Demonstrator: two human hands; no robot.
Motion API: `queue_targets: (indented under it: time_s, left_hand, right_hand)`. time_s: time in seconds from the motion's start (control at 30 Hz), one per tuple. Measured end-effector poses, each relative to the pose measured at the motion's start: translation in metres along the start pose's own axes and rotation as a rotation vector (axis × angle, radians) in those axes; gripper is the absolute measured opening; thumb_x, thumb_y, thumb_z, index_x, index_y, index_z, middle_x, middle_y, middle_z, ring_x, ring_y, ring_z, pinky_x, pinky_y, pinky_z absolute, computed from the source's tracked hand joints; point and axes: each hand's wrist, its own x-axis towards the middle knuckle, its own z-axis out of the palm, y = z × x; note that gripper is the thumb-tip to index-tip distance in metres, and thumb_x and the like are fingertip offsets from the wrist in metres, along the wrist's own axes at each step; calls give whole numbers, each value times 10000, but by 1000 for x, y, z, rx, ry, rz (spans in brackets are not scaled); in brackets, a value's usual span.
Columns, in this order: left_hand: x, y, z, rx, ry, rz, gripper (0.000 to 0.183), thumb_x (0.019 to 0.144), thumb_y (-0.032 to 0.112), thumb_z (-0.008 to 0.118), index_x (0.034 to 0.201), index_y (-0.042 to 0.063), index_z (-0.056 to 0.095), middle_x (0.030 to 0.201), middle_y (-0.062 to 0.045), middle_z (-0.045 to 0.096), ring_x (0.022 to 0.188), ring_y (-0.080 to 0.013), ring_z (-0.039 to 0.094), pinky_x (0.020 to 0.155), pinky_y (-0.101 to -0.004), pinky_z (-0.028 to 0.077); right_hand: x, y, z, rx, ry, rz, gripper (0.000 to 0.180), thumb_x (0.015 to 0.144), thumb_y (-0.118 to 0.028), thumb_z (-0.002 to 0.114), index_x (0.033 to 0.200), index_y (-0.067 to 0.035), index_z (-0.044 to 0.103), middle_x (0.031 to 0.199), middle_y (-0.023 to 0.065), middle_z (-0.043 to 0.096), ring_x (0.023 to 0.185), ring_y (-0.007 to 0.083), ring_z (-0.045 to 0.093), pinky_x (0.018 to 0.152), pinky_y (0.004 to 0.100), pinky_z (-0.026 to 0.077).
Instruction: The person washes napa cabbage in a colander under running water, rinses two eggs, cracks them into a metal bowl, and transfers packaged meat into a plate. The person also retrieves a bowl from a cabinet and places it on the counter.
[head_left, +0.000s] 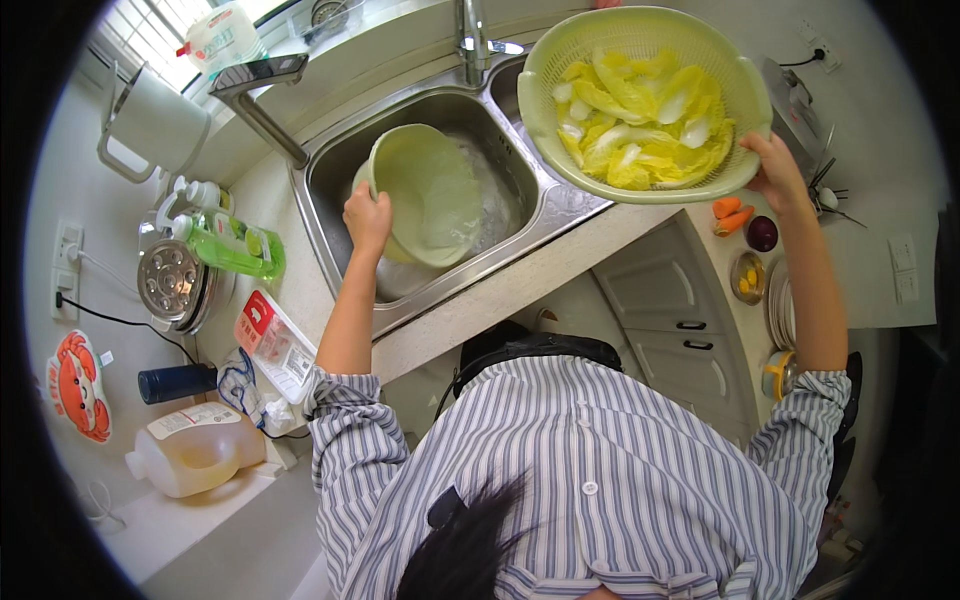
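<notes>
My left hand (367, 219) grips the rim of a pale green plastic basin (427, 191), which is tilted inside the left bowl of the stainless steel sink (330, 165). Water runs out around the basin's far side onto the sink floor. In my right hand (772, 171) is the rim of a light green colander (645, 21). Yellow napa cabbage leaves (645, 120) lie in the colander, which is held up over the right sink bowl and the counter edge and hides part of both.
Left of the sink stand a dish soap bottle (236, 244), a packaged meat tray (276, 341) and an oil jug (199, 450). A tap (472, 45) rises behind the sink. On the right counter lie carrots (731, 217), a purple onion (762, 234) and a bowl of egg yolks (748, 277).
</notes>
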Motion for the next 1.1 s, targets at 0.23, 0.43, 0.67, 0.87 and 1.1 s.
queue_targets:
  time_s: [0.23, 0.43, 0.67, 0.87, 1.1]
  left_hand:
    - [3, 58, -59, 279, -53, 285, 164, 792, 110, 595, 919, 41, 517, 709, -214, 621, 714, -403, 612, 851, -525, 462]
    - [4, 91, -111, 275, 169, 622, 112, 795, 37, 567, 887, 54, 505, 701, -124, 602, 672, -378, 583, 975, -547, 408]
    - [1, 117, -155, 230, 327, 737, 103, 766, 3, 575, 807, 40, 489, 654, -124, 545, 606, -383, 537, 961, -533, 438]
    - [-1, 117, -155, 183, 375, 630, 82, 782, -4, 556, 823, 41, 501, 631, -144, 530, 597, -400, 525, 943, -532, 450]
    - [-2, 69, -127, -1, 330, 228, 197, 786, 82, 566, 972, 22, 593, 672, -167, 586, 619, -390, 561, 752, -426, 496]
  right_hand:
    - [10, 29, 5, 109, 38, 0, 331, 819, -150, 532, 1129, -42, 488, 972, 90, 599, 795, 206, 654, 670, 398, 591]
    - [13, 48, 11, 163, 96, -43, 405, 810, -103, 524, 1197, -13, 446, 1040, 121, 589, 821, 225, 667, 670, 392, 604]
    - [24, 63, 12, 96, 111, -101, 427, 818, -90, 508, 1232, -16, 435, 1051, 127, 588, 837, 224, 668, 667, 372, 607]
    - [27, 68, 10, 105, 100, -33, 424, 811, -79, 507, 1224, -13, 442, 1041, 123, 593, 837, 222, 668, 662, 381, 605]
    - [13, 72, 18, 125, 30, 23, 408, 816, -100, 526, 1205, -14, 442, 1013, 122, 598, 801, 222, 665, 635, 377, 600]
